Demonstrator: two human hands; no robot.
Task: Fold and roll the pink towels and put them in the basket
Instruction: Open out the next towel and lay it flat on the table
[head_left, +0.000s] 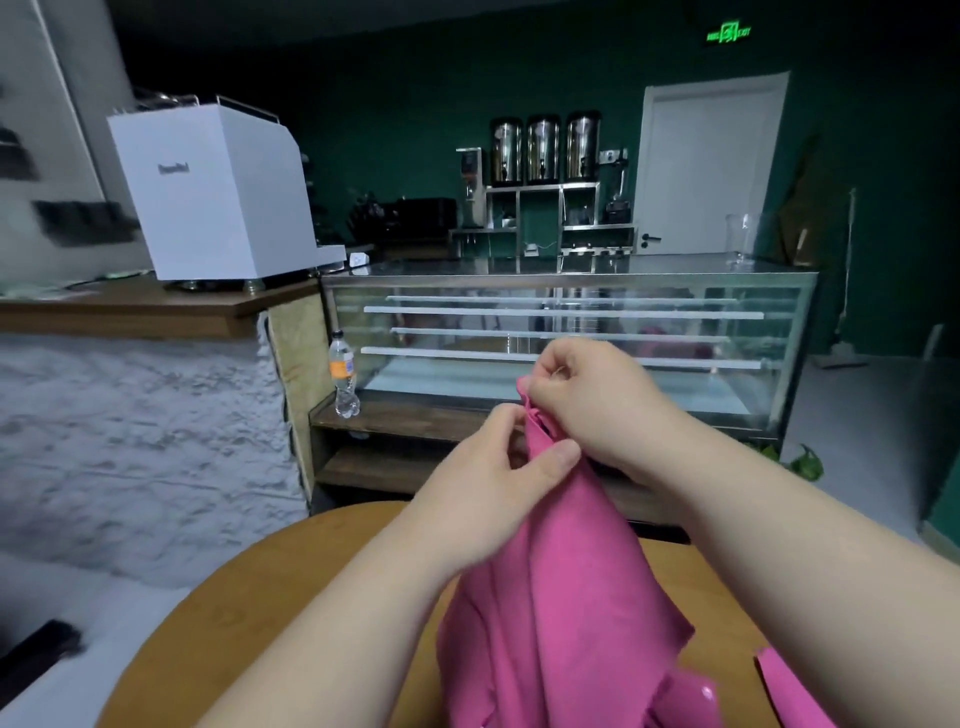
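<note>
A pink towel (561, 597) is held up above the round tabletop (270, 597), its upper edge gathered between both hands and its body left to hang so that the cloth falls straight under its own weight. The top corner is pinched by the right hand (587, 395), whose fingers are curled tightly on it. Just below, the bunched edge is gripped by the left hand (498, 467), with the thumb laid across the fabric. The hands are kept close together, probably so that a corner or hem can be found before the cloth is spread; the fold is judged not yet begun, since the towel hangs crumpled and creased. Its lower part is draped onto the tabletop near the bottom of the view. A second piece of pink cloth (784, 686) is seen at the lower right, likely another towel waiting. No basket is shown.
</note>
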